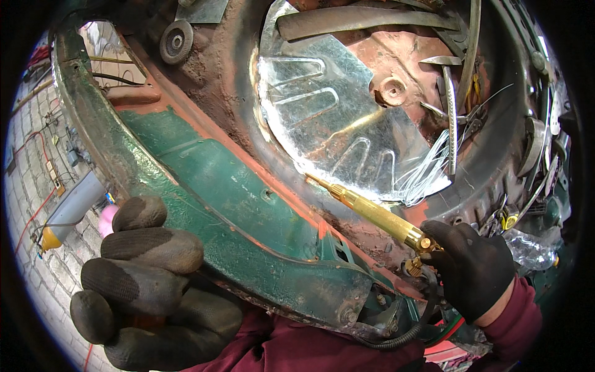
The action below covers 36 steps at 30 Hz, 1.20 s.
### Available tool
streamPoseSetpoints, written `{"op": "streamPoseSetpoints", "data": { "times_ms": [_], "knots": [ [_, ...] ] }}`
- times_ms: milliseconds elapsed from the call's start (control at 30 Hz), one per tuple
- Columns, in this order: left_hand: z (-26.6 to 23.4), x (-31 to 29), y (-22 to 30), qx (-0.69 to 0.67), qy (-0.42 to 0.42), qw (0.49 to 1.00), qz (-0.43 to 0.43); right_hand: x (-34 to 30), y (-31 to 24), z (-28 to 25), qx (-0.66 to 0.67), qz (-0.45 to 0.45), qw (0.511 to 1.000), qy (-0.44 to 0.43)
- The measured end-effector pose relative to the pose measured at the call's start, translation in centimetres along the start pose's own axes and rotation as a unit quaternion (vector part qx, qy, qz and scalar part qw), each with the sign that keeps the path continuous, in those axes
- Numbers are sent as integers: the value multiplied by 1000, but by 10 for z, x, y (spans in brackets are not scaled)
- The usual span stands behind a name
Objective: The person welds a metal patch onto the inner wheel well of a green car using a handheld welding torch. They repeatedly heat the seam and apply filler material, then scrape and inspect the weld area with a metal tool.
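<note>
My right hand (474, 260), in a black glove, is closed around the rear end of a brass gas torch (372, 211). The torch's thin tip points up and left, at the edge of a shiny sheet-metal patch (310, 105) in a round rusty wheel well. From the torch's valve end a dark hose (429, 294) runs down. My left hand (152, 291), in a dark coated glove, is at the lower left in front of the green body panel (235, 186). Its fingers are curled; a bit of orange-brown shows between them, too little to name.
On the patch lies a bundle of thin wire (427, 167). A hammer (449, 105) and a long flat metal strip (365, 22) rest in the well. A grinding disc (176, 42) sits at upper left, and a clear plastic bottle (530, 249) at right. Brick paving (43, 248) shows beyond the panel.
</note>
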<state>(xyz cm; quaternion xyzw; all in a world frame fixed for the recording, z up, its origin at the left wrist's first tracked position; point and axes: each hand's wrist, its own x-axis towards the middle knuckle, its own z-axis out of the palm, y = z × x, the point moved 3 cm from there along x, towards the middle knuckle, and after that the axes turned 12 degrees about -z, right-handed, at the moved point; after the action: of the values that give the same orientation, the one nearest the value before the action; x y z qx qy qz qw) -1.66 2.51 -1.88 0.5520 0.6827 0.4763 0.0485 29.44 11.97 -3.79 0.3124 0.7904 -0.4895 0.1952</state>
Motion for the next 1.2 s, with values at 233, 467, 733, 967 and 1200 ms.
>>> {"op": "streamPoseSetpoints", "data": {
  "times_ms": [233, 467, 733, 967, 1200],
  "knots": [
    [-1, -1, 0, 3, 1, 1000, -1, -3, 0, -1, 6, -3, 1000, 18],
    [0, -1, -1, 6, -1, 1000, -1, -2, 0, -1, 7, 10, 1000, 22],
    [0, -2, -1, 10, 0, 1000, 0, -1, 1, -1, 5, 15, 1000, 8],
    [-1, -2, 0, 15, 3, 1000, 4, -3, 2, -1, 14, 16, 1000, 14],
    [0, -3, 0, 18, 3, 1000, 3, -3, 1, -3, 2, 10, 1000, 11]
  ]
}}
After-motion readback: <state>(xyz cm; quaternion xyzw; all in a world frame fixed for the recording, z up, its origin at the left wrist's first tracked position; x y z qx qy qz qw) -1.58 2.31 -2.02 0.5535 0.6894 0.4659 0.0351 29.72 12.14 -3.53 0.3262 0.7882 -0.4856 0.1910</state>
